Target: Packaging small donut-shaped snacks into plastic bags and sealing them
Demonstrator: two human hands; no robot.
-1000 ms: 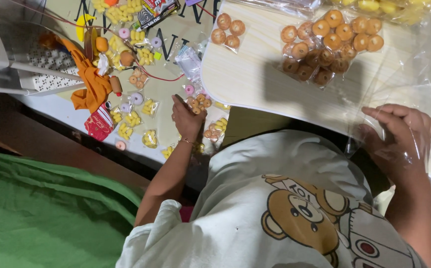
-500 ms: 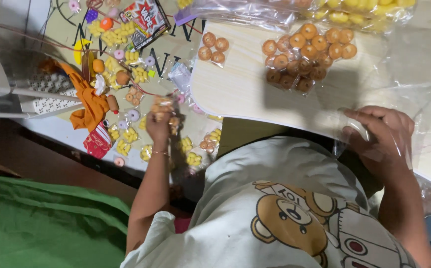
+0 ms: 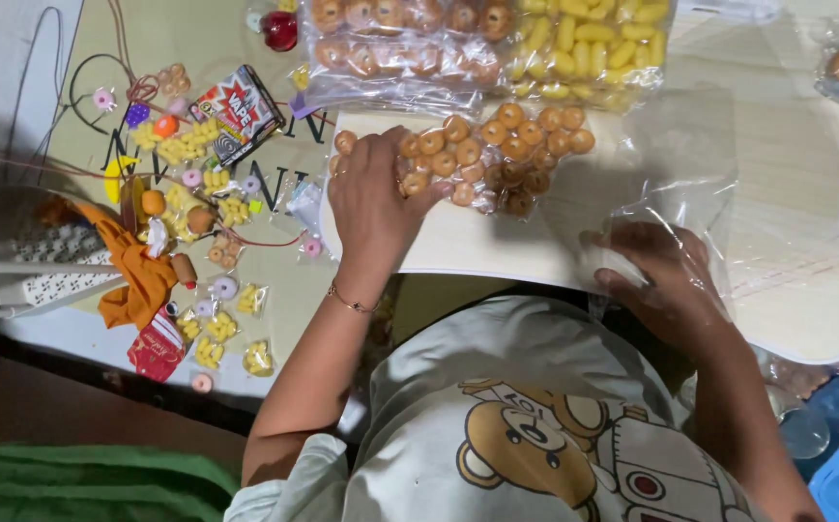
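My left hand point(image 3: 373, 198) lies on the left edge of a heap of orange ring snacks point(image 3: 511, 155) on a pale wooden board point(image 3: 497, 246). Its fingers are curled over a small packet of the rings. My right hand point(image 3: 659, 275) is at the board's near edge, to the right, and pinches a large clear plastic bag point(image 3: 676, 155). The bag spreads over the board beside the heap. A thin bracelet circles my left wrist.
At the board's far edge lie a big bag of orange rings point(image 3: 400, 39) and one of yellow puffs point(image 3: 584, 43). Left of the board, a mat holds several small snack packets point(image 3: 212, 184), a colourful box point(image 3: 241, 111), an orange cloth point(image 3: 134, 280) and a white plastic frame point(image 3: 33, 266).
My left hand lifted a small packet of rings from the mat on the left and came onto the board by the heap. My right hand kept its hold on the plastic bag.
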